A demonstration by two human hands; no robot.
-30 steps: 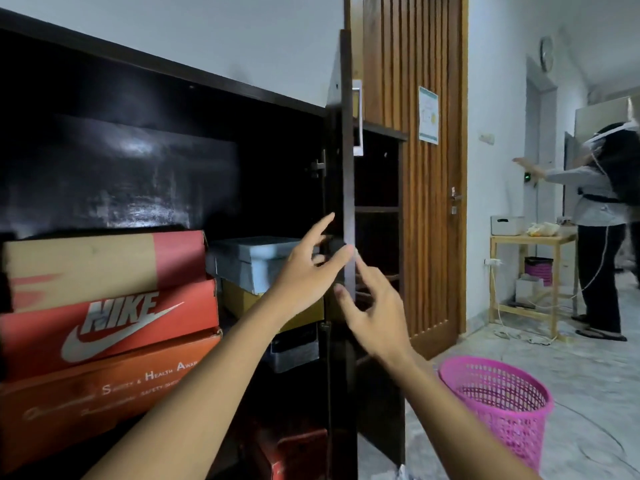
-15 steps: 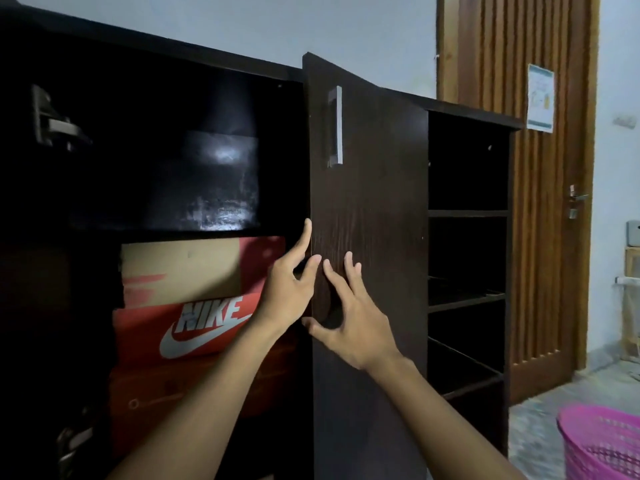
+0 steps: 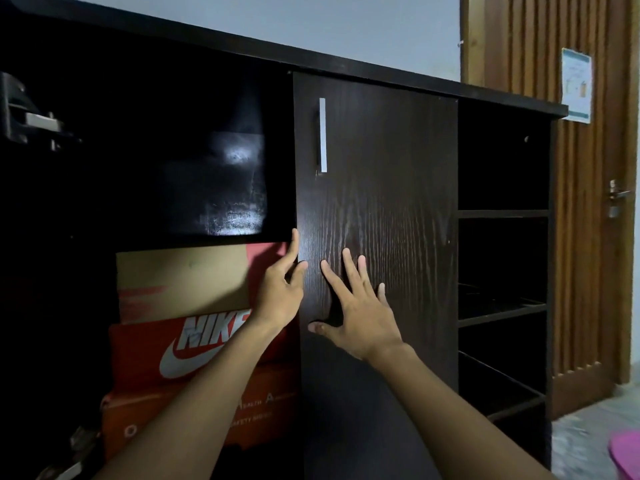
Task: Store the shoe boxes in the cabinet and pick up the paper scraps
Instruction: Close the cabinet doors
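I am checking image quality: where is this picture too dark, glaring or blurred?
Head view: the cabinet interior at left is nearly black; a glare patch shines on its back panel; the basket at lower right is blurred; the door, left hand and right hand are sharp.

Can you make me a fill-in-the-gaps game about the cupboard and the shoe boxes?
1. The right hand lies flat on the door, below its silver ____.
2. The red shoe box has the word ____ printed on it.
3. The left hand touches the door's ____ edge.
Missing words: handle; NIKE; left.
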